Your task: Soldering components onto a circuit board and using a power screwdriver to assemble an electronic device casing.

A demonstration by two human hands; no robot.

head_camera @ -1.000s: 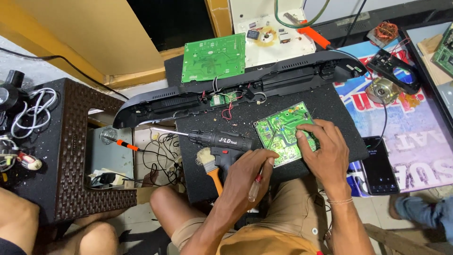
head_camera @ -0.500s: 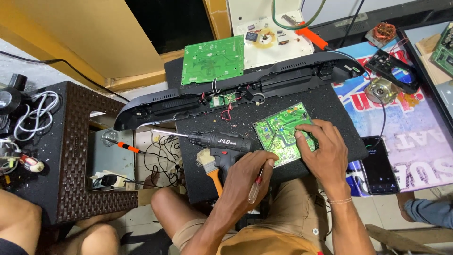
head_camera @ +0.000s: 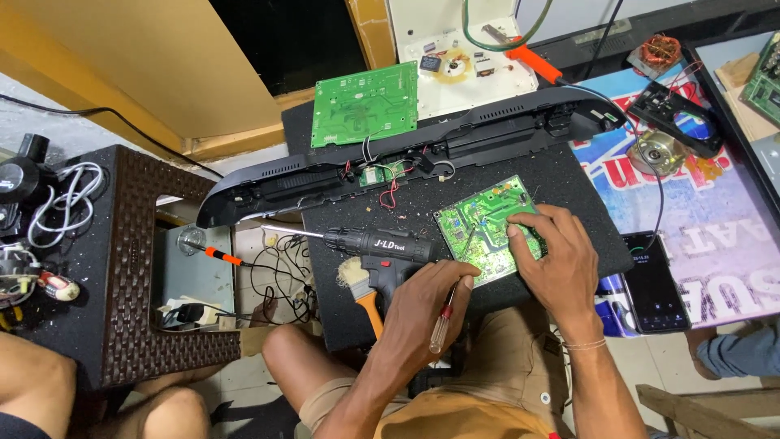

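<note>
Fingers of left hand point(head_camera: 426, 313) closed round a screwdriver point(head_camera: 443, 321), tip hidden; right hand point(head_camera: 561, 264) spread on circuit board point(head_camera: 487, 228).

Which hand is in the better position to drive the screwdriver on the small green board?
Probably the left. The left hand already holds the screwdriver, whose shaft reaches toward the green circuit board. The right hand lies on the board and appears to steady it.

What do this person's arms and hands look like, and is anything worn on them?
Both forearms are bare, with no sleeves reaching them and no gloves. The left hand carries no ring or band that shows. The right hand is likewise ungloved, and a thin thread-like band circles its wrist. No watch is visible on either arm.
</note>
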